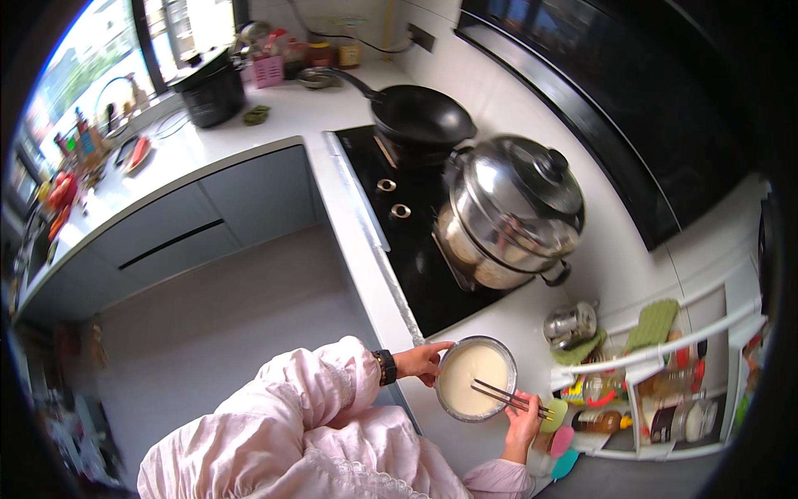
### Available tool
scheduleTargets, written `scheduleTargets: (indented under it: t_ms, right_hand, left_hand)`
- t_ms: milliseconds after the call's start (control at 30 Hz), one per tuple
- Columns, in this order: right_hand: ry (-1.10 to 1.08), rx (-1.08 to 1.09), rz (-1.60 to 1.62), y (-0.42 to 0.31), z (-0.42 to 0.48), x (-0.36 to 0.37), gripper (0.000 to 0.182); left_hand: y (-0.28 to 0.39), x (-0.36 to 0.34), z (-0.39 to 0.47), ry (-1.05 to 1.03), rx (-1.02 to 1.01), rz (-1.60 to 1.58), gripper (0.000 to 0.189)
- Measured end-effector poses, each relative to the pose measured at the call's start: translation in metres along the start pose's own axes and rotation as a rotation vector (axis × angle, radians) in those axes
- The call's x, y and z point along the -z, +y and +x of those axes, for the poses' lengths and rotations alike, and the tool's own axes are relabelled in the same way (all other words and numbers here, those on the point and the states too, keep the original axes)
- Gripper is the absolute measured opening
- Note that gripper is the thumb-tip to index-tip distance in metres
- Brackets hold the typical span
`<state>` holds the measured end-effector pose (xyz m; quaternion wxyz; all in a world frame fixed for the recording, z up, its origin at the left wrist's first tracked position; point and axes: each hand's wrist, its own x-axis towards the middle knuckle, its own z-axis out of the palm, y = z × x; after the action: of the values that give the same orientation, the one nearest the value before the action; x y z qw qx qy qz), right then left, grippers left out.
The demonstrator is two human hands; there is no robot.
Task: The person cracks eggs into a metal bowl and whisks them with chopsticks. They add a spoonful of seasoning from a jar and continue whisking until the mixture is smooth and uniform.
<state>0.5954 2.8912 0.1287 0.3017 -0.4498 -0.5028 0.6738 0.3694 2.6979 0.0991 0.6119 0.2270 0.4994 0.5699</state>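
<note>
A round metal bowl (512,365) of pale, smooth batter (469,374) stands on the white counter by the cooktop. My left hand (421,363) grips its rim on the left side, the index finger lying along the edge. On the opposite side, my right hand (525,416) holds a pair of dark chopsticks (499,393) with yellow-banded ends. Their tips dip into the batter near the middle of the bowl, where the surface is slightly marked. Part of the bowl's near right rim lies behind the chopsticks and my right fingers.
A large lidded steel steamer pot (511,212) and a black wok (424,115) sit on the black cooktop (411,268). Right of the bowl are coloured lids (562,441), a white rack (648,358) with bottles, and a metal pot (570,324). A range hood (592,93) overhangs.
</note>
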Motion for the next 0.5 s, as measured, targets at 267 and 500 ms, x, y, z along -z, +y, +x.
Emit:
scheduleTargets:
  t_ms: [267, 500]
  right_hand:
    - [-0.409, 0.044, 0.011, -0.017, -0.002, -0.129, 0.024]
    - [-0.752, 0.031, -0.074, -0.004, -0.048, -0.312, 0.024]
  left_hand:
    - [0.024, 0.046, -0.122, 0.272, -0.194, -0.179, 0.066]
    - [0.03, 0.138, -0.253, 0.45, -0.411, -0.293, 0.064]
